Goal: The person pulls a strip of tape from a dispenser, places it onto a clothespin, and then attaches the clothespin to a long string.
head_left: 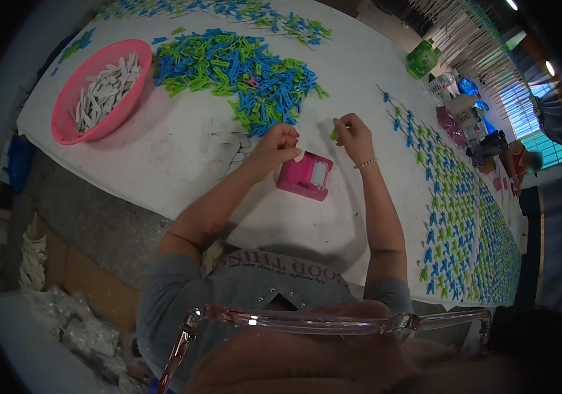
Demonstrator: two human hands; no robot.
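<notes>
My left hand [273, 150] is closed in a pinch at the left edge of a small pink box [289, 182]. A small white piece [299, 156] shows at its fingertips, partly over the box. To the right of the box, my right hand [356, 139] hovers over the table with a green clothespin [334, 134] pinched between thumb and fingers. The box has a pale panel [318, 175] on its right side. Just beyond my left hand lies a big heap of blue and green clothespins [228, 62].
A pink basin [64, 111] with white flat pieces [107, 92] stands at the left of the white table [156, 164]. Rows of blue and green clothespins [455, 223] cover the right side. At the far right edge is a green bottle [423, 59]; more clothespins [261, 13] lie at the back.
</notes>
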